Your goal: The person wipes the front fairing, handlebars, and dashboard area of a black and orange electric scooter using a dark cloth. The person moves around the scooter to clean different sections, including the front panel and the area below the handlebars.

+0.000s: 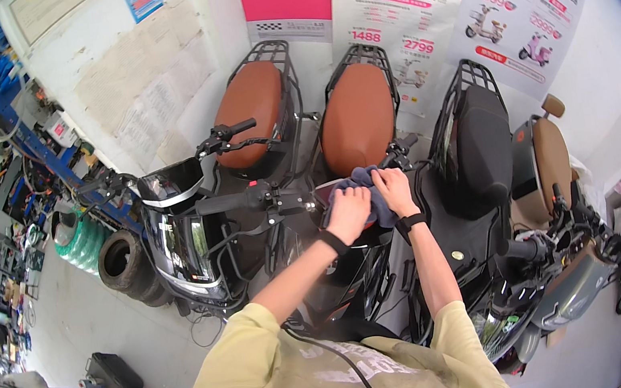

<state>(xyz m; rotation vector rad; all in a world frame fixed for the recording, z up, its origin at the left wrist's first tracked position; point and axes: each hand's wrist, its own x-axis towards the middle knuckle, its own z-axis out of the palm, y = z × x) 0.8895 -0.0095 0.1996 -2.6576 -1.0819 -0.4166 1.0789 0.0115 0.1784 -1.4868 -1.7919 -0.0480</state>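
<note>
The left hand (350, 214) and right hand (394, 189) both grasped 1 crumpled blue-grey fabric cloth (382, 211) between the outer ends of the black, brown-seated scooter's (358, 117) black handlebar (224, 202).

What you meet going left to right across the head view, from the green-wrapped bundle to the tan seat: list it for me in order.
Green-wrapped bundle → dark tyres → leftmost brown seat → blue-grey cloth → black seat → tan seat.
</note>
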